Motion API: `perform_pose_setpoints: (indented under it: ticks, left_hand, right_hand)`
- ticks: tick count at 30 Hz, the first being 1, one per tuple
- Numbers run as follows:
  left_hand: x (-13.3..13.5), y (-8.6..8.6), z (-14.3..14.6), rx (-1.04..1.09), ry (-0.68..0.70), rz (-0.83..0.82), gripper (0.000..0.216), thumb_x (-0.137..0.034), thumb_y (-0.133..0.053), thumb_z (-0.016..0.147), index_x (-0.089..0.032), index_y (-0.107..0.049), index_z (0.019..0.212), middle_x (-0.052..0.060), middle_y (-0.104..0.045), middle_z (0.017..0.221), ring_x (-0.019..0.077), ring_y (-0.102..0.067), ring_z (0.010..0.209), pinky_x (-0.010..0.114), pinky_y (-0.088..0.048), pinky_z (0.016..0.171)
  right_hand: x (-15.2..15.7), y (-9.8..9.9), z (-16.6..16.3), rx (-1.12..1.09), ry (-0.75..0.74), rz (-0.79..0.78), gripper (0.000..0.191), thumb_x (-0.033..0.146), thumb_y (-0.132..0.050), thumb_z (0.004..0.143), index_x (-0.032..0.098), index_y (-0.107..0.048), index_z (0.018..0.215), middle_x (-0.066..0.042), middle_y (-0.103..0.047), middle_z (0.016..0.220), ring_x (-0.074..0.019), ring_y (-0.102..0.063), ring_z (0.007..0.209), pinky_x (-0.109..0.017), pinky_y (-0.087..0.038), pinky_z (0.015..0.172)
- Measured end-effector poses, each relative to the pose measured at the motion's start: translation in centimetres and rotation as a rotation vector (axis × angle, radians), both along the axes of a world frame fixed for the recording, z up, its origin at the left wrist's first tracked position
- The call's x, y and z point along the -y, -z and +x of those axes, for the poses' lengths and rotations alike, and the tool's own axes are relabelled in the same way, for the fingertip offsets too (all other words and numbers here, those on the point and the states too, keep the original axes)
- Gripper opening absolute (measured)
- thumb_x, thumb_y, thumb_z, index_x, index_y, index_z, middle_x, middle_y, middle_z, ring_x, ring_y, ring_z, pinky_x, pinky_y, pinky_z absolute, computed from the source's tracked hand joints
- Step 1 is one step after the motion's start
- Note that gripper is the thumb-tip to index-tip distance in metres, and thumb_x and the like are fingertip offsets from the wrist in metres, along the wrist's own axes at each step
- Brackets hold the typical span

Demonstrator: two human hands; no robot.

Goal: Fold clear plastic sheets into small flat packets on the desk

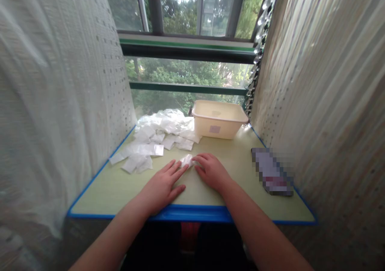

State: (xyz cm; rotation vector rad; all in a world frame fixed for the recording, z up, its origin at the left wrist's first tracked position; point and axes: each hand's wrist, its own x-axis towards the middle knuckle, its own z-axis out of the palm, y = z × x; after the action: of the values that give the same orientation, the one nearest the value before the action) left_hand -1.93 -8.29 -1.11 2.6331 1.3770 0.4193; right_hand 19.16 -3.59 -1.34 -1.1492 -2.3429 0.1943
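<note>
A small clear plastic bag (187,160) lies on the table in front of me, between my two hands. My left hand (164,184) rests palm down with its fingers spread, the fingertips touching the bag's left edge. On the other side, my right hand (210,170) has its fingers curled, with thumb and index finger at the bag's right edge. It seems to pinch that edge. Beyond my left hand spreads a heap of similar clear and white plastic bags (168,124), with several loose ones nearer to me.
A cream plastic tub (219,120) stands at the back of the pale green table (99,198), which has a blue rim. Toward the right edge lies a blurred-out flat object (272,172), perhaps a phone. Curtains (325,102) hang on both sides, and a window is behind.
</note>
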Motion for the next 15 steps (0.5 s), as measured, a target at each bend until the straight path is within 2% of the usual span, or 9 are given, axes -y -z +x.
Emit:
perform_pose_setpoints:
  ticks: [5, 9, 12, 15]
  left_hand:
    - [-0.07, 0.27, -0.07, 0.008, 0.006, 0.01, 0.052, -0.037, -0.043, 0.085, -0.03, -0.03, 0.135, 0.006, -0.034, 0.139, 0.0283, -0.024, 0.129, 0.046, -0.029, 0.102]
    - [0.04, 0.14, -0.12, 0.08, 0.007, 0.003, 0.046, -0.033, -0.044, 0.085, -0.028, -0.038, 0.131, 0.007, -0.037, 0.137, 0.0269, -0.028, 0.128, 0.044, -0.031, 0.101]
    - [0.05, 0.02, -0.34, 0.222, -0.089, 0.019, 0.033, -0.027, -0.046, 0.082, -0.021, -0.052, 0.114, 0.008, -0.047, 0.128, 0.0239, -0.041, 0.119, 0.04, -0.037, 0.097]
    - [-0.22, -0.01, -0.51, 0.297, -0.239, 0.084, 0.017, -0.023, -0.047, 0.08, -0.017, -0.058, 0.091, 0.008, -0.059, 0.104, 0.0215, -0.053, 0.099, 0.037, -0.043, 0.088]
  right_hand:
    - [-0.44, 0.11, -0.48, 0.012, 0.009, 0.112, 0.031, 0.022, -0.055, 0.076, 0.023, -0.058, 0.108, -0.007, -0.058, 0.103, -0.0204, -0.049, 0.097, -0.034, -0.037, 0.088]
    - [-0.31, -0.07, -0.7, 0.03, -0.064, 0.117, 0.026, 0.029, -0.055, 0.077, 0.023, -0.06, 0.101, -0.006, -0.058, 0.104, -0.0195, -0.049, 0.096, -0.033, -0.037, 0.087]
    - [-0.21, -0.17, -0.63, 0.05, -0.092, 0.096, 0.025, 0.03, -0.054, 0.076, 0.022, -0.061, 0.099, -0.006, -0.058, 0.103, -0.0193, -0.049, 0.094, -0.033, -0.037, 0.085]
    - [-0.24, -0.17, -0.56, 0.058, -0.095, 0.08, 0.025, 0.029, -0.054, 0.076, 0.023, -0.062, 0.099, -0.006, -0.058, 0.101, -0.0188, -0.05, 0.092, -0.032, -0.037, 0.083]
